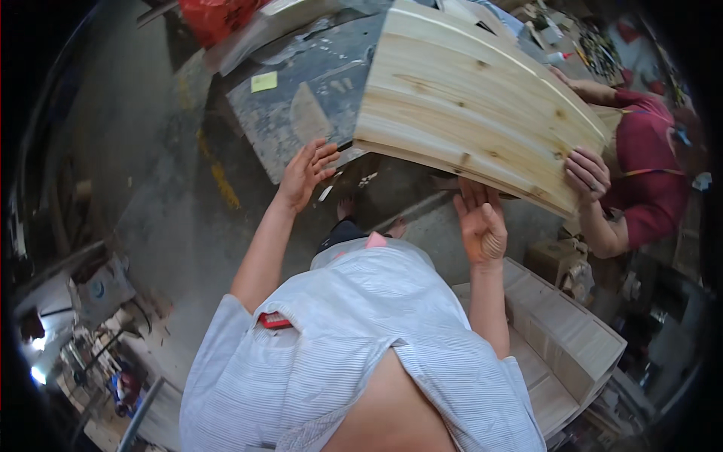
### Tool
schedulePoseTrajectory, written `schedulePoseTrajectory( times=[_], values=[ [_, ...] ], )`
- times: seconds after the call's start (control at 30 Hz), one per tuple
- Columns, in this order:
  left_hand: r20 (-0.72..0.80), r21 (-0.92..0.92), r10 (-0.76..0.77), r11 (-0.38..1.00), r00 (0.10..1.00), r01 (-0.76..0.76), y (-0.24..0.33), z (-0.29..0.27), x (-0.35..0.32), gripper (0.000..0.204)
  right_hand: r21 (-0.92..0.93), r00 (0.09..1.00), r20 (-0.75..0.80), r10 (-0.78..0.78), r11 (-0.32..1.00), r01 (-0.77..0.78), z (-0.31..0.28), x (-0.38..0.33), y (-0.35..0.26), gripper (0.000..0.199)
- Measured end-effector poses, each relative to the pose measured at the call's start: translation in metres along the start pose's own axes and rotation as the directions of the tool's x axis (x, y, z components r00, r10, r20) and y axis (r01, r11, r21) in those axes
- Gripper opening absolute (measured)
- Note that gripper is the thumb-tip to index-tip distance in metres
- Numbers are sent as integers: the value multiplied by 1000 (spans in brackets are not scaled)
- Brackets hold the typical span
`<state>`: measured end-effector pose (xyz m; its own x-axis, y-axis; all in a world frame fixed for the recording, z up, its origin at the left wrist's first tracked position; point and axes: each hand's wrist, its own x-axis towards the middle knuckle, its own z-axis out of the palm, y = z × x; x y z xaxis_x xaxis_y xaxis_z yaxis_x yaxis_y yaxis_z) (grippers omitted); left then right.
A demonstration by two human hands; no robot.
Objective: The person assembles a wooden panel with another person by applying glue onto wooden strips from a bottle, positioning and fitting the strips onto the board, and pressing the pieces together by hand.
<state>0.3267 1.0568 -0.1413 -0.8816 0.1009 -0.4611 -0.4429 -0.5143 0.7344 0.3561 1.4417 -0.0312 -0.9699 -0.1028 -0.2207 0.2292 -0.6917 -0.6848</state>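
A large pale wooden panel (467, 98) with dark knots slants over the dark workbench, its right end toward a co-worker. My left hand (304, 177) is raised beside the panel's near left corner, fingers apart and holding nothing. Below the panel's near edge, my right hand (480, 232) is turned palm up with its fingers stretched out. Its fingertips reach the underside of that edge; whether they bear any weight I cannot tell. The co-worker's hand (587, 175), with a ring, grips the panel's right end, and the other hand is at its far edge.
The scuffed workbench (290, 124) carries a yellow paper note (263, 81) and plastic wrapping. A red bag (215, 21) lies at the far left. Pale wooden boxes (561, 331) stand near my right forearm, with a cardboard box (556, 265) beyond. The co-worker (648, 158) stands at the right.
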Motion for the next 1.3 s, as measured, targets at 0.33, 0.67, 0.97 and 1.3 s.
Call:
schedulePoseTrajectory(
  times=[0.33,0.67,0.97,1.3],
  values=[
    [286,-247,105,968,952,-33,53,78,23,72,35,998,-50,-30,999,32,10,-10,-7,65],
    [115,-210,91,976,989,-66,65,62,13,44,56,997,-81,19,998,-15,6,-35,-14,60],
    [10,-293,135,948,991,-126,64,67,-18,33,135,999,-18,29,991,-27,12,-30,-51,52],
    [-58,-294,156,941,986,-166,59,60,-33,37,123,987,-16,158,980,-154,16,-11,-67,49]
  ],
)
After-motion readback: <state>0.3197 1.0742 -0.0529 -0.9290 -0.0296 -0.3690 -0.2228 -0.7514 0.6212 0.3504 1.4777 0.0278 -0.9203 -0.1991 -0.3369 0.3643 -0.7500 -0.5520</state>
